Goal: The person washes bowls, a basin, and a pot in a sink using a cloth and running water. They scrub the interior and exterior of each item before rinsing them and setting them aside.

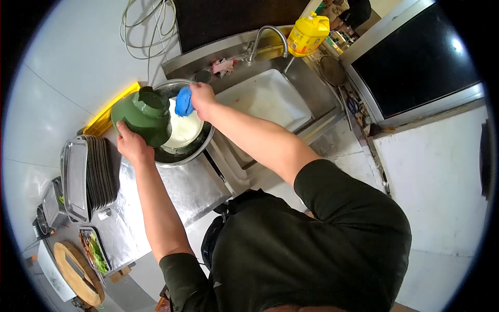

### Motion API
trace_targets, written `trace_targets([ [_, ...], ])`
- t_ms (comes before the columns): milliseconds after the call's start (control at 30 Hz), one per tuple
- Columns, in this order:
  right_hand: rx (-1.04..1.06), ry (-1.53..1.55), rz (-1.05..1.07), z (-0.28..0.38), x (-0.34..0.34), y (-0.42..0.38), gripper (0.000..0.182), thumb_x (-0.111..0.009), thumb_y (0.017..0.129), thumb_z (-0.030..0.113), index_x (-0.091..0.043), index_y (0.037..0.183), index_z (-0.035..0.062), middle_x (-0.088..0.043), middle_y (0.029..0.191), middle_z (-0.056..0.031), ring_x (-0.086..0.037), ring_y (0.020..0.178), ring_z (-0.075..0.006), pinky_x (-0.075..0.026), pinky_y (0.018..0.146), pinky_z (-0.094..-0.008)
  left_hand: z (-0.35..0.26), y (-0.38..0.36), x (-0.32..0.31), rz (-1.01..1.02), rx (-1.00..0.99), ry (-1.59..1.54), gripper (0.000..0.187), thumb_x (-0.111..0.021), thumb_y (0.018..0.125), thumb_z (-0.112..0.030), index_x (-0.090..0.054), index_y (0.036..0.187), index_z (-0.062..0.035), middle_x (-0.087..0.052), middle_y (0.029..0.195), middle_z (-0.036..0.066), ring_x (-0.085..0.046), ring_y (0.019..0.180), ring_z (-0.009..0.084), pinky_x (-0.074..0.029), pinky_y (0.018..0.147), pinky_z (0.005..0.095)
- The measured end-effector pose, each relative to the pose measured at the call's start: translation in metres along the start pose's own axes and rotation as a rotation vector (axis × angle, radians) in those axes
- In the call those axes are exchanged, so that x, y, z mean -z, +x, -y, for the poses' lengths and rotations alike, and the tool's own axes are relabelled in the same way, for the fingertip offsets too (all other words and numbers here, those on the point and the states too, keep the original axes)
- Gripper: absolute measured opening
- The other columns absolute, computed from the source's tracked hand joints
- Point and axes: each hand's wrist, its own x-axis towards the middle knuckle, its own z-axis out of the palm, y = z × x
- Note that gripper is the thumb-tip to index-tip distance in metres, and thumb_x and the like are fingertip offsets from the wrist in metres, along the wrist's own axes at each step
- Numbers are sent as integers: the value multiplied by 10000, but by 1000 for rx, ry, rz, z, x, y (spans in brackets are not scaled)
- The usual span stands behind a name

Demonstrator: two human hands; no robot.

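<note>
My left hand [134, 144] grips the lower rim of a green bowl-shaped vessel [130, 122], tilted on its side, with a narrower ringed part facing up. Closed around a bunched blue cloth [184, 102], my right hand [202, 99] is just to the right of the vessel. Both hands are over a large round steel basin [210, 136]. Inside the basin, below the cloth, a round white dish [187, 127] shows, partly covered by the green vessel.
Right of the basin is a steel sink with a white tub [270, 96] under a curved faucet [270, 28]. A yellow jug [309, 34] stands behind. On the left are a yellow crate [101, 117], stacked metal trays [78, 177], a food tray [95, 249] and a round wooden board [70, 260].
</note>
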Motion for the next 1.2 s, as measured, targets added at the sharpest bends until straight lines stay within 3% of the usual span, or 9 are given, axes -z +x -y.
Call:
trace_targets([
  [233, -70, 190, -105, 1, 14, -5, 304, -487, 934, 270, -610, 995, -1, -654, 971, -182, -619, 859, -295, -470, 759, -410, 4, 3, 10, 46, 25, -57, 501, -526, 925, -390, -542, 1172, 46, -588, 1139, 144, -591, 966, 263, -509, 816, 404],
  [267, -13, 161, -177, 1, 14, -9, 324, -498, 933, 317, -608, 974, 15, -635, 883, -130, -586, 812, -210, -473, 744, -380, 2, 0, 9, 37, 52, -58, 494, -523, 930, -384, -546, 1178, 42, -591, 1145, 141, -590, 974, 264, -508, 822, 412],
  [400, -36, -240, -197, -51, 7, -28, 346, -484, 917, 312, -620, 976, 0, -653, 960, -202, -629, 894, -326, -476, 763, -428, 8, 1, 16, 52, 28, -15, 501, -533, 931, -391, -553, 1187, 39, -589, 1173, 136, -591, 994, 272, -502, 847, 418],
  [500, -115, -11, -243, -39, 7, -74, 356, -482, 925, 318, -610, 974, -10, -641, 972, -222, -617, 914, -360, -470, 770, -440, 13, 7, 24, 68, 16, 12, 520, -517, 937, -404, -541, 1201, 44, -582, 1186, 141, -594, 1002, 275, -506, 850, 407],
  [733, -169, 152, -250, -57, 0, -72, 282, -491, 916, 263, -608, 955, 9, -639, 824, -135, -592, 720, -230, -453, 642, -391, 7, -8, 16, 105, 33, 65, 588, -493, 930, -430, -495, 1244, 67, -552, 1216, 176, -587, 1038, 321, -516, 863, 436],
  [800, -241, 116, -186, -53, 18, -66, 320, -478, 935, 290, -610, 1036, 17, -631, 1052, -206, -600, 967, -349, -459, 819, -418, 12, -4, 19, 128, 23, 107, 591, -492, 928, -452, -512, 1231, 55, -554, 1217, 170, -586, 1040, 300, -507, 860, 425],
  [967, -136, 324, -162, 3, 30, -72, 335, -481, 941, 280, -608, 1000, -24, -646, 970, -184, -604, 887, -255, -452, 779, -380, 17, -6, 18, 91, 54, 8, 531, -506, 938, -411, -523, 1221, 37, -572, 1187, 128, -585, 1031, 268, -497, 871, 398],
  [1000, -61, 250, -110, -21, 27, -52, 318, -518, 922, 317, -607, 1019, 29, -618, 881, -76, -562, 772, -168, -460, 638, -343, 16, -9, 17, 131, 81, -77, 527, -476, 955, -400, -495, 1253, 34, -561, 1208, 130, -579, 1053, 277, -496, 885, 401],
  [1200, -237, 368, -41, 11, 53, -59, 278, -510, 921, 314, -592, 1042, 77, -616, 914, -45, -578, 770, -168, -472, 612, -349, 10, -16, 15, 145, 118, -175, 514, -428, 979, -390, -469, 1279, 25, -526, 1268, 132, -556, 1097, 279, -488, 909, 406],
])
